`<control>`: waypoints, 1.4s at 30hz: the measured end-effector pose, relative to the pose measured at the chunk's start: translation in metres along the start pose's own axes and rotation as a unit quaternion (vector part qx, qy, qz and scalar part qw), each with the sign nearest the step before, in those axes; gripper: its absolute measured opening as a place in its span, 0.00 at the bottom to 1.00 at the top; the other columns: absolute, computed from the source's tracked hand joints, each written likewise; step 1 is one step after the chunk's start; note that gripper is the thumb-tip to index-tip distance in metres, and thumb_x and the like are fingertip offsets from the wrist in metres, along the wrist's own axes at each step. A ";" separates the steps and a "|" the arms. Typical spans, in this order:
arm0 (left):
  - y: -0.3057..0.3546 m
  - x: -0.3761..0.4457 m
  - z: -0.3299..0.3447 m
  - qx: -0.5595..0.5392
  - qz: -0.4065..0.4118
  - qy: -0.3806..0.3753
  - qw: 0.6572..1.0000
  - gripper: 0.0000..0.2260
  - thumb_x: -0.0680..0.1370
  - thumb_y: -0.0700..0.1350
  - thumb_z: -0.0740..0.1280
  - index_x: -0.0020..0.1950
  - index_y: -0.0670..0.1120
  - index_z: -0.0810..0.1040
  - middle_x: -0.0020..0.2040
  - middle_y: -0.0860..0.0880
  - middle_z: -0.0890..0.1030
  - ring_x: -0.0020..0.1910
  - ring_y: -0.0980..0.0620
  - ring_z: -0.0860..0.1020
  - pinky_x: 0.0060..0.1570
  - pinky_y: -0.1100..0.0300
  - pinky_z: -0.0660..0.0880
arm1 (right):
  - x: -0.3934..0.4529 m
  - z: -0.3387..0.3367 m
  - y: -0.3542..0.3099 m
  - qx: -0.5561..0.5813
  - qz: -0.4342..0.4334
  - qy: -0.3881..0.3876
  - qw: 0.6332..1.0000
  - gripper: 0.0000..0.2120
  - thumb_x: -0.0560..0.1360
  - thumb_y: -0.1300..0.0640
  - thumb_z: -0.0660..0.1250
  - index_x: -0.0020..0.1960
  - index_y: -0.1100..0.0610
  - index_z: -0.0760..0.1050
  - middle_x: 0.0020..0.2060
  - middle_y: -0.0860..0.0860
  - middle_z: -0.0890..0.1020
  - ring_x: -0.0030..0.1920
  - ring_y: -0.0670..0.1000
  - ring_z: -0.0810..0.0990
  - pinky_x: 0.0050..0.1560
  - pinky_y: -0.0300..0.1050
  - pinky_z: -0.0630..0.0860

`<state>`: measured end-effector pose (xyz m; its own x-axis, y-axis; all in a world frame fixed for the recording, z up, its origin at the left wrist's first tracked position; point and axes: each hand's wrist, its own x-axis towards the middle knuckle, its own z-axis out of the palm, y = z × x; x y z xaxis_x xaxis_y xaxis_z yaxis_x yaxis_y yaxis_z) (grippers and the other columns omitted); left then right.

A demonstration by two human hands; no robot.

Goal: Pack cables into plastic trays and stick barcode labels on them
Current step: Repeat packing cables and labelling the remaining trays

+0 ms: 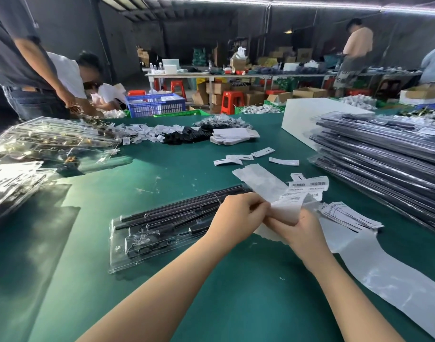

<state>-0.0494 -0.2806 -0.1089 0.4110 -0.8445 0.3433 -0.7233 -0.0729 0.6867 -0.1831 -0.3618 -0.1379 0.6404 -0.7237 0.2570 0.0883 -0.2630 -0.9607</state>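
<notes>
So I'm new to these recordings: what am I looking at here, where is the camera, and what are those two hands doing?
There is no machine here. A person wears a camera on the head, so the single picture looks forward and down at their own arms. The left hand and right hand meet over a green table, both pinching a strip of barcode labels on its shiny backing paper, apparently peeling one off. Just left of the hands lies a clear plastic tray already packed with black cables. On the right stands a stack of filled trays; more trays sit at far left. Loose small labels lie farther back. Other people work in the background.
</notes>
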 end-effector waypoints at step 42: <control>-0.014 -0.003 -0.017 -0.489 -0.154 -0.084 0.855 0.27 0.73 0.23 0.61 0.63 0.50 0.78 0.59 0.51 0.82 0.50 0.53 0.81 0.48 0.59 0.79 | 0.003 0.006 0.003 0.131 0.067 0.006 0.989 0.13 0.70 0.61 0.74 0.54 0.62 0.82 0.50 0.57 0.85 0.52 0.56 0.84 0.53 0.50 0.78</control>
<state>-0.0309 -0.2677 -0.1089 0.3526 -0.9357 0.0096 0.2477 0.1032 0.9633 -0.1760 -0.3610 -0.1410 0.6508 -0.7489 0.1251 0.1989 0.0091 -0.9800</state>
